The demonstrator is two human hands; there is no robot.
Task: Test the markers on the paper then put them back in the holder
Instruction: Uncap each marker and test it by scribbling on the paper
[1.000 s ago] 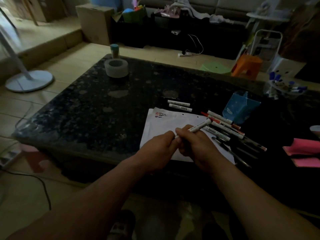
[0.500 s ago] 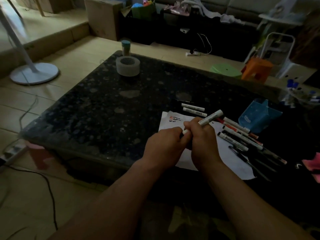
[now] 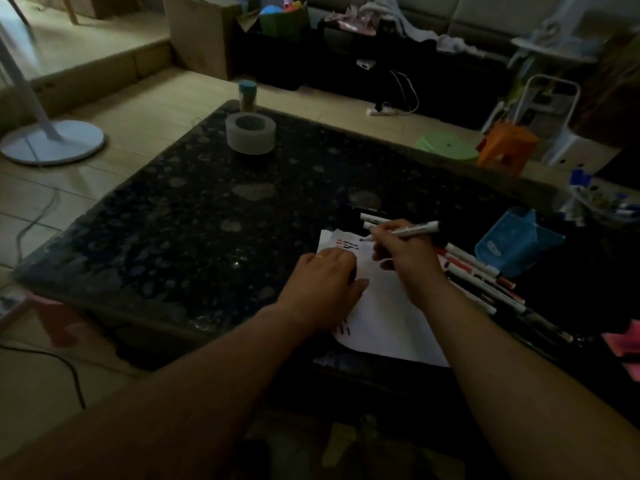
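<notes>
The paper was laid at the near edge of the table, with one corner overhanging that edge. Short red and black test strokes were seen at its far left corner, and further black strokes near its near edge.

The marker was grasped by the right hand, fingers curled round the barrel. The marker was tilted, its dark tip set down on the paper just beside the far strokes and its rear end pointed towards the holder.

The left hand was rested knuckles-up on the left part of the paper. A small dark item was visible at its thumb side. Whether it was gripped could not be told.

The blue holder was stood towards the right side of the table, just beyond a row of loose markers laid along the right edge of the paper. Two more markers were laid just past the paper's far edge.

A tape roll and a small capped bottle were placed at the far left corner.
</notes>
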